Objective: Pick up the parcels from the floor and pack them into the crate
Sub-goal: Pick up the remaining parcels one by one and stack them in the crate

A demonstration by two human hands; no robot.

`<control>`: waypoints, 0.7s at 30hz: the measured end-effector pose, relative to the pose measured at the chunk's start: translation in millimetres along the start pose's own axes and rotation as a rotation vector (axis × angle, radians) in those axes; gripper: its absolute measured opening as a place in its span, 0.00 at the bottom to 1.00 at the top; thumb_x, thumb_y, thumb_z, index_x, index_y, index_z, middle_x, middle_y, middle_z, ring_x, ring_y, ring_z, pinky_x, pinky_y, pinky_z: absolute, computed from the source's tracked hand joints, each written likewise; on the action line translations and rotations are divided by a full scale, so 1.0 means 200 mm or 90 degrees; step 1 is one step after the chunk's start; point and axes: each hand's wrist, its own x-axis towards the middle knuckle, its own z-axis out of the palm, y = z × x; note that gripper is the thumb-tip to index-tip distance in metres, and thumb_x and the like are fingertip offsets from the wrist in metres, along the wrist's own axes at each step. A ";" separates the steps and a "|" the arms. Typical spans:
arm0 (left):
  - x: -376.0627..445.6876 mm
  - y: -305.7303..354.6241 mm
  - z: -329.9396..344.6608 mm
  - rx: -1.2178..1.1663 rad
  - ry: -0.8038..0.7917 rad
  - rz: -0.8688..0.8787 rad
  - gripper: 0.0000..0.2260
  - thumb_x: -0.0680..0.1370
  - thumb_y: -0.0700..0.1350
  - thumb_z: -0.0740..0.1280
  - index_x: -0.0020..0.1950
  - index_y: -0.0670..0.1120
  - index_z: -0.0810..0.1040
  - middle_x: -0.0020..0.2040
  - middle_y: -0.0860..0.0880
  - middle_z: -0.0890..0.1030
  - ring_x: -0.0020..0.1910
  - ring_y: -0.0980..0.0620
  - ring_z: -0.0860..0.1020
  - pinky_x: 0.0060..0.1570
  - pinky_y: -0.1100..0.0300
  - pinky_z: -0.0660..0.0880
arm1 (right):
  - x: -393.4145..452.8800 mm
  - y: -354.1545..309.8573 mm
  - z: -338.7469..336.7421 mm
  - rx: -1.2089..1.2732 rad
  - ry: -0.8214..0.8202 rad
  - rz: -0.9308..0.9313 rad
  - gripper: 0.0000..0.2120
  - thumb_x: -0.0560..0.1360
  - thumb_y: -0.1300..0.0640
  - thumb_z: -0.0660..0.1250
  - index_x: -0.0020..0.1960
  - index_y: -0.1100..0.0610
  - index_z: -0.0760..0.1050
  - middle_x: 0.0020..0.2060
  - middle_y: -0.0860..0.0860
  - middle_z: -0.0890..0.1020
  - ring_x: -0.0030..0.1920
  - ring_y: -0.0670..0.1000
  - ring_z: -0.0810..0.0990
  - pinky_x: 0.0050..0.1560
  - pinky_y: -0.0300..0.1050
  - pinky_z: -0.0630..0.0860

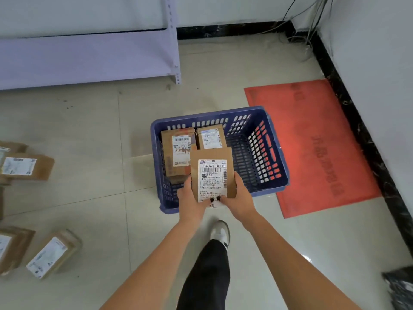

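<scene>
Blue crate with two parcels

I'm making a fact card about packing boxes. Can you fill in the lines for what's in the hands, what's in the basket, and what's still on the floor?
In the hands: one cardboard parcel, label facing up, gripped by the left hand and right hand over the crate
Crate: blue plastic crate, standing on the floor, partly on a red mat
Already in crate: two parcels side by side on its left
Room in crate: right part looks free
Still on floor: several parcels at the left
</scene>
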 end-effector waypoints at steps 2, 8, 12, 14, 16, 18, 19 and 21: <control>0.08 0.01 0.08 0.022 -0.007 -0.009 0.35 0.68 0.35 0.75 0.71 0.45 0.63 0.65 0.42 0.72 0.65 0.46 0.72 0.63 0.48 0.73 | 0.09 0.04 -0.06 0.003 -0.003 0.017 0.38 0.70 0.66 0.69 0.74 0.52 0.55 0.66 0.51 0.73 0.65 0.50 0.70 0.61 0.41 0.68; 0.32 0.13 0.33 0.030 -0.020 -0.022 0.31 0.68 0.34 0.73 0.69 0.44 0.67 0.61 0.42 0.75 0.63 0.45 0.72 0.61 0.47 0.73 | 0.35 0.07 -0.25 -0.033 0.014 0.062 0.40 0.70 0.64 0.71 0.75 0.52 0.53 0.67 0.51 0.71 0.66 0.52 0.70 0.62 0.46 0.70; 0.40 0.21 0.51 0.033 -0.050 -0.045 0.30 0.69 0.34 0.72 0.68 0.46 0.66 0.61 0.42 0.74 0.64 0.43 0.70 0.62 0.45 0.71 | 0.48 0.10 -0.41 -0.054 0.008 0.083 0.41 0.69 0.64 0.70 0.75 0.51 0.53 0.66 0.52 0.73 0.66 0.54 0.72 0.61 0.49 0.72; 0.44 0.24 0.59 0.039 -0.059 -0.056 0.31 0.70 0.34 0.72 0.69 0.48 0.65 0.62 0.42 0.72 0.65 0.45 0.69 0.65 0.48 0.70 | 0.54 0.12 -0.48 -0.052 -0.001 0.094 0.42 0.68 0.66 0.68 0.76 0.50 0.52 0.67 0.51 0.72 0.66 0.54 0.71 0.62 0.53 0.73; 0.48 0.27 0.66 0.051 -0.060 -0.061 0.31 0.70 0.35 0.71 0.69 0.49 0.64 0.62 0.43 0.71 0.64 0.46 0.68 0.63 0.52 0.70 | 0.60 0.14 -0.55 -0.033 -0.002 0.109 0.43 0.68 0.67 0.68 0.75 0.49 0.52 0.65 0.50 0.73 0.63 0.53 0.73 0.61 0.53 0.73; 0.51 0.29 0.73 0.043 -0.059 -0.056 0.29 0.71 0.36 0.71 0.69 0.49 0.65 0.62 0.44 0.71 0.64 0.47 0.69 0.62 0.54 0.70 | 0.66 0.15 -0.60 -0.009 -0.002 0.123 0.42 0.67 0.66 0.68 0.75 0.47 0.54 0.62 0.49 0.75 0.59 0.51 0.74 0.58 0.48 0.72; 0.53 0.29 0.76 0.036 -0.060 -0.065 0.29 0.71 0.35 0.69 0.69 0.49 0.65 0.63 0.44 0.71 0.64 0.48 0.69 0.62 0.55 0.70 | 0.70 0.16 -0.62 0.006 -0.004 0.130 0.40 0.68 0.65 0.67 0.74 0.47 0.55 0.61 0.49 0.76 0.59 0.51 0.74 0.59 0.48 0.72; 0.57 0.31 0.80 0.009 -0.066 -0.103 0.28 0.73 0.33 0.66 0.71 0.48 0.64 0.65 0.45 0.71 0.65 0.47 0.70 0.63 0.55 0.70 | 0.78 0.17 -0.66 0.043 -0.007 0.148 0.36 0.70 0.64 0.65 0.74 0.48 0.57 0.62 0.50 0.76 0.61 0.52 0.74 0.63 0.51 0.71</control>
